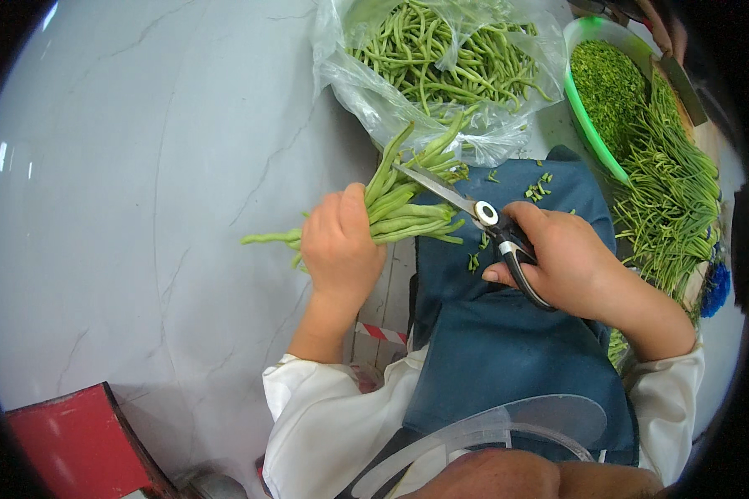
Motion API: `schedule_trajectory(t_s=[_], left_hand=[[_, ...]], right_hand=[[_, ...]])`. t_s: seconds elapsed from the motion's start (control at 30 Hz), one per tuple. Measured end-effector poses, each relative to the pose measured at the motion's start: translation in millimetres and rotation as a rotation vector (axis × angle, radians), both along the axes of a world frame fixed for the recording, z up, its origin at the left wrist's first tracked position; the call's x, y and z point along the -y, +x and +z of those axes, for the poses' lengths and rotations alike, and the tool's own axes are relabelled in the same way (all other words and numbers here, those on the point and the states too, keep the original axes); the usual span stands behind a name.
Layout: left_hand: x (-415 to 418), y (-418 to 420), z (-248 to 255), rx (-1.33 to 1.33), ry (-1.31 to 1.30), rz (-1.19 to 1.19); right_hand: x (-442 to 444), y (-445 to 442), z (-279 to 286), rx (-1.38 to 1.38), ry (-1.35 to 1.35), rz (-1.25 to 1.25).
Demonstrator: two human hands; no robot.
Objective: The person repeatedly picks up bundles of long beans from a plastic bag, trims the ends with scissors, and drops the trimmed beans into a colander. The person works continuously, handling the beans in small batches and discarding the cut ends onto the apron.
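My left hand (343,243) grips a bunch of green beans (406,215), their ends fanned out toward the right. In my right hand (558,262) is a pair of scissors (452,196) with a black handle. Its blades reach in among the upper bean ends; whether they are parted there is hard to make out. Below the scissors, a dark blue apron (505,349) covers my lap. Several snipped bean tips (538,187) lie scattered on it.
Beyond my hands stands a clear plastic bag (356,81) full of green beans (437,56). At right, a green-rimmed basin (577,115) holds chopped greens (605,81), beside long thin green stalks (668,181) and a knife blade (683,90). A red stool-like object (78,443) sits lower left.
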State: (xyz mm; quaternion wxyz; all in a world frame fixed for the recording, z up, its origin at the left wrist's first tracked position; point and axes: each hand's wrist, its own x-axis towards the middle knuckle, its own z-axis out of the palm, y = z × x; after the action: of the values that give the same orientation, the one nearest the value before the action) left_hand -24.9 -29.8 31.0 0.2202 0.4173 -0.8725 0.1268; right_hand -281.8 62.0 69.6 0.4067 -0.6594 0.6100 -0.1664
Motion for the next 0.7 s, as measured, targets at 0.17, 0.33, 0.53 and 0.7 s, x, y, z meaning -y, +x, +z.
schedule_trajectory(t_s=[0.17,0.33,0.53,0.7], left_hand=[[-1,-1,1,0.068,0.031,0.006],[4,0,-1,0.061,0.051,-0.021],[9,3,-4,0.031,0.092,-0.009],[7,8,-9,0.023,0.11,0.0]], right_hand=[[6,-2,-2,0.086,0.078,0.028],[9,1,-4,0.126,0.2,0.026],[-5,-1,-19,0.27,0.116,-0.124],[-9,-14,4,0.286,0.102,-0.133]])
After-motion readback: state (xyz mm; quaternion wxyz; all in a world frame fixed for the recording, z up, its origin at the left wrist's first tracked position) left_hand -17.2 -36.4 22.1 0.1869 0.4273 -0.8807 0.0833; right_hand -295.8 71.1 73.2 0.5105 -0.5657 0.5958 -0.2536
